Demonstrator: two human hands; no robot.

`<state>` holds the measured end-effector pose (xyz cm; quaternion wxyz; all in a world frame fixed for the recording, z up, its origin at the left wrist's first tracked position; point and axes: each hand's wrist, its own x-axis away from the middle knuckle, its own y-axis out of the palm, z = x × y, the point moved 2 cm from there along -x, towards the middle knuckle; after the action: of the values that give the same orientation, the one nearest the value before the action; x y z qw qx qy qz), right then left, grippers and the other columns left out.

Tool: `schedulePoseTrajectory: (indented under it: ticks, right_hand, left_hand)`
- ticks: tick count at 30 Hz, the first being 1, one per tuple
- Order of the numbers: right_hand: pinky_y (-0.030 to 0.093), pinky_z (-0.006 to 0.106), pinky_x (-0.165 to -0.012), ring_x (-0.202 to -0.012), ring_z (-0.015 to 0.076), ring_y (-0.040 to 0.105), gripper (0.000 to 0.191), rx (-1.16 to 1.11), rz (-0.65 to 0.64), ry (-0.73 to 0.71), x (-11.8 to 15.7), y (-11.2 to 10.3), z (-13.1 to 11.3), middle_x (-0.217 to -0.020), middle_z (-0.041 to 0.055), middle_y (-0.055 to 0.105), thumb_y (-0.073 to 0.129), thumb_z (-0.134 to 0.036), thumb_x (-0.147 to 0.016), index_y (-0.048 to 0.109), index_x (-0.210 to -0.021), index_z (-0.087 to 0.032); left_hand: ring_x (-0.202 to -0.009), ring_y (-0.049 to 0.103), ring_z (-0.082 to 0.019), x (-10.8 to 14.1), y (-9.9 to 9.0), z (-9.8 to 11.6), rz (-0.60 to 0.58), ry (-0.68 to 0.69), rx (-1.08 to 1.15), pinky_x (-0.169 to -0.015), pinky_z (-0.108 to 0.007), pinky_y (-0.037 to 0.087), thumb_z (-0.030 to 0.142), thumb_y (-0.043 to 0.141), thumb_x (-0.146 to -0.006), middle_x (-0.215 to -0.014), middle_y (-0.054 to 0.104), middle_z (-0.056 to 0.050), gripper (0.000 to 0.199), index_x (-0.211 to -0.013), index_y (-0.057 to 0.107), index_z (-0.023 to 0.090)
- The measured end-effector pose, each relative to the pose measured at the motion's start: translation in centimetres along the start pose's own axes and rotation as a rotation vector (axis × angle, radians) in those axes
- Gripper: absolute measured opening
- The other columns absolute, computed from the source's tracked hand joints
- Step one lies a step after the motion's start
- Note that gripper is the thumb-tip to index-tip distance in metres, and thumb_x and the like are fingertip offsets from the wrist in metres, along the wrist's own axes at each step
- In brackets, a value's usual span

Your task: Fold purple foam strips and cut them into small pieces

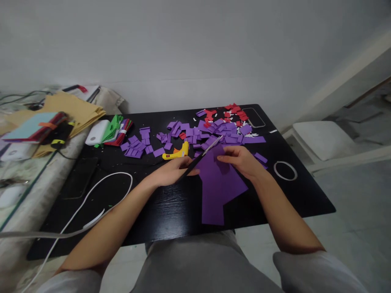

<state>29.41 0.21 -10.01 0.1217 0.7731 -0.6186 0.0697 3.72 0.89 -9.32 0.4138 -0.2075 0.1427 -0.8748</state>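
Observation:
My left hand (171, 171) is closed round the black handles of a pair of scissors (195, 161), whose blades slant up and to the right. At the blades lies the upper edge of a purple paper sheet (213, 199). My right hand (241, 160) pinches the top of that paper between thumb and fingers. The paper hangs down toward the table's front edge, with a second purple piece (233, 187) angled out to the right. Just behind my left hand rests a yellow glue gun (179, 152). Whether the blades are cutting at this instant, I cannot tell.
Cut purple pieces (134, 146) and red scraps (235, 109) are strewn across the back of the black table (171, 211). A white cable (91, 191) loops at left, near a dark phone (80, 178). A ring of tape (285, 171) lies at right.

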Motion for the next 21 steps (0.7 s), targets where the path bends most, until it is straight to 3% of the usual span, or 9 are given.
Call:
schedulePoseTrajectory:
  ticks: [3,6,7,9,11,13,15,17,21]
  right_hand:
    - [0.056,0.032,-0.074,-0.075,0.0173,0.069,0.035,0.112,0.229,-0.065,-0.8,-2.1,1.0,-0.090,0.0047,0.078,0.092,-0.040,-0.067,0.079,-0.090,-0.017]
    - [0.058,0.040,-0.080,-0.081,0.0208,0.069,0.036,0.358,0.514,-0.203,-1.2,-3.7,1.7,-0.112,0.0105,0.076,0.091,-0.038,-0.064,0.077,-0.090,-0.018]
    - [0.058,0.042,-0.084,-0.088,0.0226,0.070,0.033,0.420,0.534,-0.255,-1.2,-3.7,1.7,-0.122,0.0122,0.072,0.090,-0.037,-0.065,0.077,-0.089,-0.018]
    - [0.058,0.043,-0.088,-0.099,0.0256,0.070,0.027,0.489,0.498,-0.345,-0.9,-2.9,1.3,-0.129,0.0128,0.070,0.087,-0.037,-0.070,0.078,-0.087,-0.020]
    - [0.057,0.042,-0.089,-0.100,0.0258,0.069,0.024,0.496,0.373,-0.382,-0.5,-1.4,0.4,-0.117,0.0101,0.074,0.085,-0.037,-0.075,0.078,-0.092,-0.021]
    - [0.056,0.038,-0.082,-0.087,0.0222,0.069,0.026,0.393,0.182,-0.289,-0.3,0.3,-0.3,-0.096,0.0057,0.077,0.085,-0.040,-0.078,0.079,-0.094,-0.021]
    - [0.056,0.033,-0.076,-0.081,0.0193,0.069,0.028,0.220,0.046,-0.200,-0.2,1.8,-0.7,-0.091,0.0042,0.077,0.085,-0.043,-0.080,0.079,-0.094,-0.020]
    - [0.057,0.031,-0.076,-0.080,0.0175,0.070,0.030,0.127,0.007,-0.169,-0.4,2.7,-1.0,-0.091,0.0038,0.078,0.088,-0.043,-0.078,0.080,-0.095,-0.020]
    - [0.058,0.029,-0.073,-0.077,0.0166,0.072,0.037,0.061,0.048,-0.190,-1.2,3.5,-0.7,-0.088,0.0025,0.079,0.095,-0.038,-0.069,0.078,-0.097,-0.021]
  left_hand:
    - [-0.079,0.062,-0.021,0.7,-0.6,-0.3,0.086,0.025,-0.013,-0.069,-0.030,0.048,0.054,0.069,-0.085,-0.087,0.068,-0.003,0.037,-0.094,0.066,0.018]
    - [-0.074,0.060,-0.019,1.9,-1.1,-0.8,0.196,0.015,-0.133,-0.066,-0.029,0.045,0.049,0.068,-0.086,-0.085,0.068,-0.002,0.030,-0.093,0.066,0.019]
    - [-0.072,0.060,-0.019,2.2,-1.2,-1.0,0.219,0.011,-0.186,-0.065,-0.029,0.044,0.048,0.068,-0.086,-0.083,0.068,-0.001,0.029,-0.091,0.066,0.019]
    - [-0.069,0.059,-0.018,2.8,-1.3,-1.3,0.277,0.026,-0.286,-0.064,-0.029,0.042,0.045,0.068,-0.086,-0.081,0.067,-0.001,0.026,-0.090,0.064,0.020]
    - [-0.072,0.061,-0.019,3.3,-1.5,-1.7,0.344,0.050,-0.368,-0.067,-0.030,0.043,0.043,0.068,-0.085,-0.083,0.067,-0.002,0.024,-0.091,0.061,0.021]
    - [-0.077,0.064,-0.022,3.6,-1.9,-2.0,0.399,0.062,-0.428,-0.070,-0.031,0.045,0.042,0.068,-0.085,-0.087,0.068,-0.003,0.024,-0.094,0.059,0.021]
    - [-0.080,0.065,-0.024,4.0,-2.3,-2.3,0.409,0.071,-0.474,-0.071,-0.033,0.046,0.043,0.068,-0.085,-0.091,0.069,-0.005,0.026,-0.097,0.059,0.021]
    - [-0.083,0.066,-0.025,4.5,-2.7,-2.5,0.371,0.093,-0.516,-0.073,-0.034,0.047,0.042,0.067,-0.086,-0.095,0.070,-0.007,0.027,-0.101,0.059,0.021]
    - [-0.090,0.068,-0.029,5.6,-3.0,-2.8,0.336,0.108,-0.593,-0.079,-0.037,0.049,0.039,0.066,-0.086,-0.103,0.072,-0.010,0.029,-0.107,0.059,0.020]
